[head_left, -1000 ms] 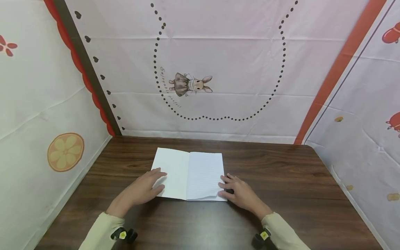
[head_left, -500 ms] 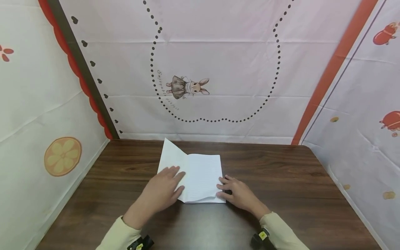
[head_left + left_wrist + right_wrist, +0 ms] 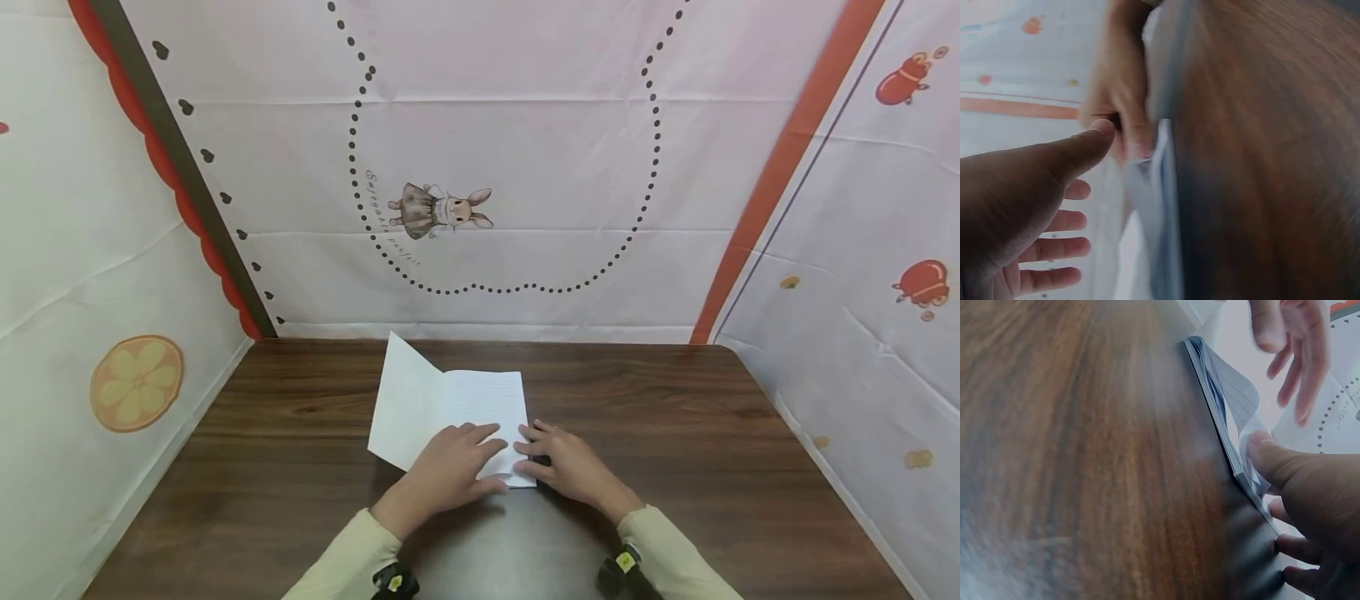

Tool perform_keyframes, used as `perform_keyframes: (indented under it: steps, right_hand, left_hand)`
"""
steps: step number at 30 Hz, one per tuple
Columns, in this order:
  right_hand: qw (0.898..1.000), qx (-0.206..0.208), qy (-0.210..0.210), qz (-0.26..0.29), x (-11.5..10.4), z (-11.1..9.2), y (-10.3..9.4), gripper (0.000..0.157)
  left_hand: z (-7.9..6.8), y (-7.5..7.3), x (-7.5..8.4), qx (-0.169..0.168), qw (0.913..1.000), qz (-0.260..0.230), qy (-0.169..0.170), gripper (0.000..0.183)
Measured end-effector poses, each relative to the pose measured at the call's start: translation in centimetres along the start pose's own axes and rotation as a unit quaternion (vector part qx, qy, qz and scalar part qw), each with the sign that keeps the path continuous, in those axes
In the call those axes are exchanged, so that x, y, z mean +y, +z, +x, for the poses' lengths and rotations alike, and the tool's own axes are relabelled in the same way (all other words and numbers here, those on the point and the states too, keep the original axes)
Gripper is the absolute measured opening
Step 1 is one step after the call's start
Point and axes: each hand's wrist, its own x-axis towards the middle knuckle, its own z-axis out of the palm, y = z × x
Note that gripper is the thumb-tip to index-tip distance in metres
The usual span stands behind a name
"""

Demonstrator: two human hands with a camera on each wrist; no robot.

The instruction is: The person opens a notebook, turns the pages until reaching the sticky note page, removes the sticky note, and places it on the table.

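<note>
An open notebook (image 3: 480, 396) with a lined right-hand page lies on the table, its left leaf (image 3: 401, 396) tilted up off the wood. Over the lower part of the lined page is my left hand (image 3: 453, 467), fingers extended and spread, with nothing between them; the left wrist view shows its thumb (image 3: 1085, 147) apart from the paper. My right hand (image 3: 570, 462) holds the notebook's lower right edge. In the right wrist view its thumb (image 3: 1266, 450) presses a bulging page, while the other fingers (image 3: 1297, 547) lie along the edge. My left hand covers the lower middle of the page.
The brown wooden table (image 3: 675, 433) extends around the notebook. White printed cloth walls (image 3: 555, 167) enclose it at the back and both sides. A strap-on camera sits on each wrist, such as the right wrist camera (image 3: 622, 567).
My left hand has moved right, from the left leaf across to the lined page. The left leaf, flat before, has tilted up. My right hand has stayed at the right edge.
</note>
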Motion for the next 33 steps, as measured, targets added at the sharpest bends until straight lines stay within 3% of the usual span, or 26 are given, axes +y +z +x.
perform_keyframes:
  steps: [5, 12, 19, 25, 29, 33]
  right_hand:
    - [1.000, -0.001, -0.010, -0.002, -0.1, 0.2, 0.0, 0.043]
    - [1.000, 0.002, -0.011, 0.001, -0.2, 0.3, 0.0, 0.042]
    - [1.000, -0.003, -0.003, 0.006, -0.3, 0.3, 0.1, 0.045]
    - [1.000, 0.009, -0.002, -0.009, -0.2, 0.1, 0.3, 0.054]
    - [0.999, 0.026, 0.023, -0.015, -0.1, -0.2, 0.6, 0.072]
    - [0.999, 0.031, 0.041, -0.018, -0.2, -0.2, 0.8, 0.080]
  left_hand:
    - [0.4, 1.9, 0.1, -0.009, 0.9999, 0.000, 0.006, 0.060]
    - [0.9, 3.0, 0.3, 0.007, 0.9997, 0.021, 0.012, 0.053]
    - [1.2, 2.6, 0.3, 0.017, 0.9964, 0.081, 0.020, 0.045]
    - [1.3, 2.6, 0.3, 0.048, 0.9938, 0.098, 0.019, 0.022]
    - [1.4, 2.3, 0.5, 0.074, 0.9929, 0.093, -0.005, 0.015]
    - [1.0, 1.7, 0.1, 0.100, 0.9905, 0.088, -0.035, 0.019]
